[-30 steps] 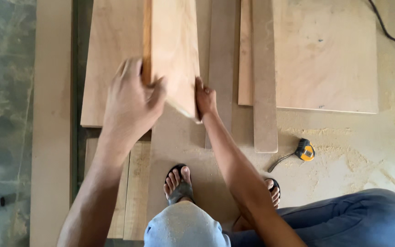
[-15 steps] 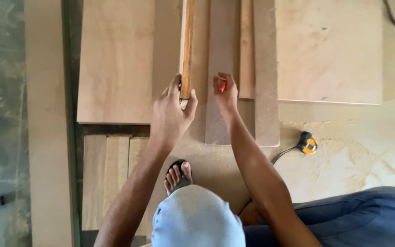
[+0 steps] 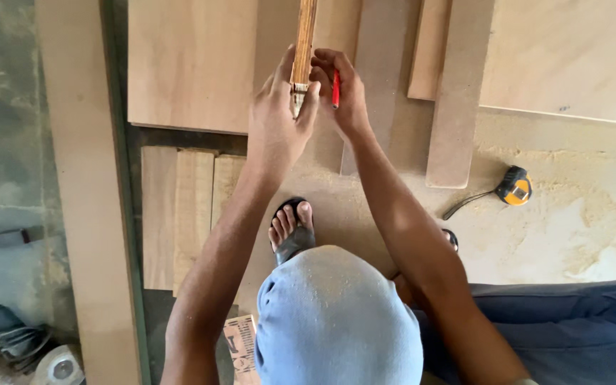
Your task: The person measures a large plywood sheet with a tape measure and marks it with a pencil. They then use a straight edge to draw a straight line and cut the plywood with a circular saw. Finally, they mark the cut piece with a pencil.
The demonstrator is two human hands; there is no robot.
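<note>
My left hand (image 3: pixel 276 117) grips the near end of a plywood board (image 3: pixel 304 39) that stands on edge, so only its thin layered side faces me. My right hand (image 3: pixel 340 89) rests against the board's right side and pinches a red pencil (image 3: pixel 336 88) between its fingers. Both hands meet at the board's near end, above sawdust-covered boards on the floor. My knee in light blue cloth (image 3: pixel 336 321) fills the lower middle of the view.
Flat plywood sheets (image 3: pixel 190 64) and narrow strips (image 3: pixel 458 107) lie on the sawdust floor. A yellow tape measure (image 3: pixel 515 189) sits at the right. My sandalled foot (image 3: pixel 292 228) is below the hands. A long plank (image 3: pixel 83 192) runs down the left; a power tool (image 3: pixel 8 342) lies at bottom left.
The board has turned from its broad face to standing on edge. Both hands have closed in on its near end, and the red pencil now shows in my right hand.
</note>
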